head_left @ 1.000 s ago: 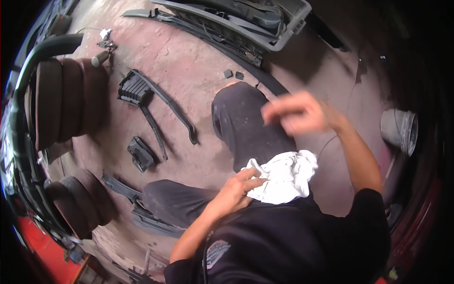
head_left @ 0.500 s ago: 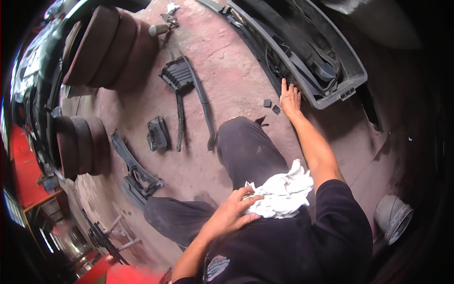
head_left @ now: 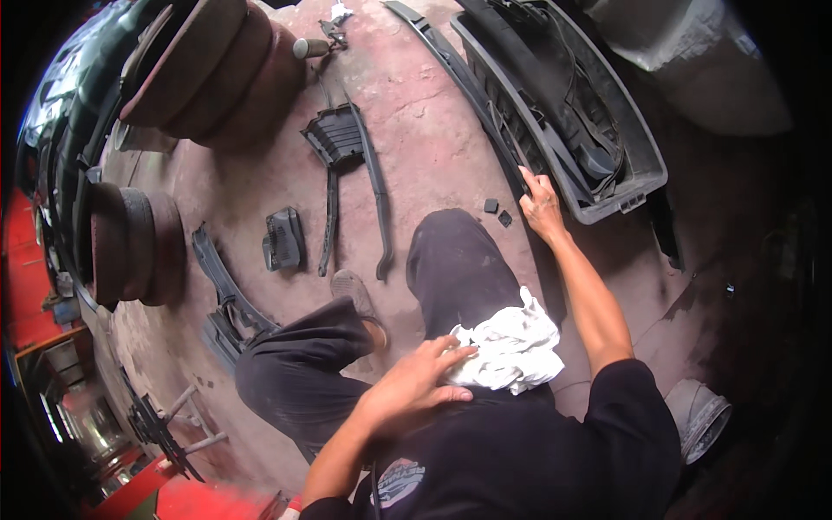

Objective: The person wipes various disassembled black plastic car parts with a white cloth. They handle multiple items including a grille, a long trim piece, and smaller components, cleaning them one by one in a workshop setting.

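Observation:
I am crouched on a reddish concrete floor. My left hand (head_left: 418,380) rests flat on a crumpled white rag (head_left: 511,344) lying on my right thigh, fingers spread over its edge. My right hand (head_left: 541,206) reaches forward, with its fingertips touching the long black edge strip (head_left: 459,74) along a large dark plastic car panel (head_left: 607,113). Two small black clips (head_left: 497,211) lie on the floor just left of that hand.
Loose black trim parts lie on the floor: a ribbed cover (head_left: 334,136), thin strips (head_left: 374,204), a small housing (head_left: 284,240), a long bracket (head_left: 222,282). Stacked tyres (head_left: 212,74) stand far left, more (head_left: 130,247) below them. A grey bucket (head_left: 700,418) sits at lower right.
My right hand went from raised near my knee out to the panel's edge strip. The view swung, bringing the panel closer. My left hand stayed on the rag.

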Demonstrator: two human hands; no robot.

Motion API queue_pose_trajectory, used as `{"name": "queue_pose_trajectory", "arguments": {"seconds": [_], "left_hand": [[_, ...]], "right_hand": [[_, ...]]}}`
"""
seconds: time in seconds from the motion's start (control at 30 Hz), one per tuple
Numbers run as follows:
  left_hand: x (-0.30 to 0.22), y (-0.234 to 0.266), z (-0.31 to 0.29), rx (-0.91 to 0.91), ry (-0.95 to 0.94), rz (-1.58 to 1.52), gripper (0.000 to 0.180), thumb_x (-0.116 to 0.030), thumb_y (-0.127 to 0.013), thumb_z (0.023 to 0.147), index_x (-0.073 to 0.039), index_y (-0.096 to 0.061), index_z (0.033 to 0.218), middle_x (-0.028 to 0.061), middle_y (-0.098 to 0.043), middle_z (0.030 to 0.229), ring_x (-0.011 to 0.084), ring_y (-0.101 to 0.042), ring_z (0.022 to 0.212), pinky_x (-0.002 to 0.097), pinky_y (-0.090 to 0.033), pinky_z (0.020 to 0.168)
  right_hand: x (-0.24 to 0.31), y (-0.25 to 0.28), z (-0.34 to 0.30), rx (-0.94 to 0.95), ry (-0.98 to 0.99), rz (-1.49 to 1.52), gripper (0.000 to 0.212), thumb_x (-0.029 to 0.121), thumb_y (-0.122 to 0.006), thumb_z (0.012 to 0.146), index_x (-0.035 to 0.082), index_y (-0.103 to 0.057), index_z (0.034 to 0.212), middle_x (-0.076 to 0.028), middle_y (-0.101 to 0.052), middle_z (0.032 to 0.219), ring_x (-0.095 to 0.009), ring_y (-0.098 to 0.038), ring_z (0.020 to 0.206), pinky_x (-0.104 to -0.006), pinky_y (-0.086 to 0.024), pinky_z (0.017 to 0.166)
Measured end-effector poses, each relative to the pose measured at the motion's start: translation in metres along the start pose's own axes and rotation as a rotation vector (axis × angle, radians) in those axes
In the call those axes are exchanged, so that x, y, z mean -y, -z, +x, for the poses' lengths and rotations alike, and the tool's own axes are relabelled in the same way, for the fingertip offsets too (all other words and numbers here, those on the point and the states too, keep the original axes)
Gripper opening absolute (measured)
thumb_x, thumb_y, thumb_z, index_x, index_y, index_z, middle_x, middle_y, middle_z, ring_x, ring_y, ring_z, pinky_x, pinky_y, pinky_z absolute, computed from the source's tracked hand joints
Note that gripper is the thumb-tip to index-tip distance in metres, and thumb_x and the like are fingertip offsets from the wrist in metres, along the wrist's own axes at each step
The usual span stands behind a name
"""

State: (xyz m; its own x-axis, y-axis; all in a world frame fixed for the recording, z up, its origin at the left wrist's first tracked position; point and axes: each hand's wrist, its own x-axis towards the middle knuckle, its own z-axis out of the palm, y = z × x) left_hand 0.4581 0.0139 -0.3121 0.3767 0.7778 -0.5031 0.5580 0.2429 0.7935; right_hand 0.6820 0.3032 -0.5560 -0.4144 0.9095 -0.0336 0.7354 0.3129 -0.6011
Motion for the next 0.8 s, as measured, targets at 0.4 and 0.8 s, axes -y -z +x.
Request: {"name": "queue_pose_trajectory", "arguments": {"seconds": [0.4, 0.8], "left_hand": [[0.035, 0.115, 0.146, -0.702, -0.188, -1.211, 0.06, -0.045, -0.07, 0.099, -0.002, -0.054, 0.138, 0.0112, -0.064, 0.126, 0.0179, -0.062, 0.111, 0.0293, -0.048, 0.093], [0.095, 0.167, 0.072, -1.747, -0.136, -0.145, 0.023, -0.01, -0.065, 0.097, 0.001, -0.068, 0.118, 0.0089, -0.068, 0.111, 0.0152, -0.063, 0.099, 0.0292, -0.05, 0.088]], "right_hand": [[0.199, 0.087, -0.064, 0.517, -0.234, 1.545, 0.071, 0.003, -0.064, 0.083, -0.004, -0.042, 0.15, -0.021, -0.069, 0.12, -0.031, -0.075, 0.096, -0.0404, -0.064, 0.084], [0.215, 0.093, -0.07, 0.671, -0.296, 1.723, 0.078, 0.004, -0.07, 0.078, -0.001, -0.043, 0.151, -0.023, -0.067, 0.124, -0.038, -0.075, 0.095, -0.0473, -0.066, 0.078]]}}
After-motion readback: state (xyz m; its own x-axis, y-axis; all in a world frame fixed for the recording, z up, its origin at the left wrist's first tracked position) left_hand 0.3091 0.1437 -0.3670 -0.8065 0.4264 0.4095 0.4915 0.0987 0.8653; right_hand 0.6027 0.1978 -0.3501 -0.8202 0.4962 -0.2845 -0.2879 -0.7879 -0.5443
